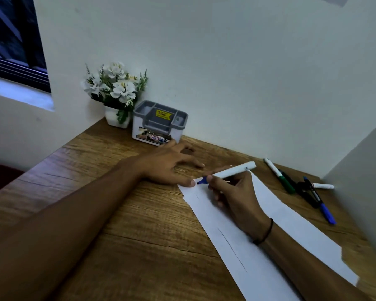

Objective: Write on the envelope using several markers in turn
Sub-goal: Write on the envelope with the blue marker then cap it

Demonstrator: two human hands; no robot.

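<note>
A long white envelope (287, 227) lies slanted on the wooden desk (122, 213). My right hand (232, 196) grips a white marker with a blue tip (230, 172), uncapped, its tip at the envelope's far left corner. My left hand (172, 166) lies flat on the desk, fingers spread, its thumb pressing that same corner. To the right of the envelope lie other markers: a white one with a green cap (279, 175), a black one with a blue cap (319, 202), and a small white one (323, 186).
A grey and white desk organiser (160, 123) and a white pot of white flowers (115, 92) stand in the far corner against the wall. A window (13, 42) is at upper left. A light panel (360, 181) borders the desk on the right.
</note>
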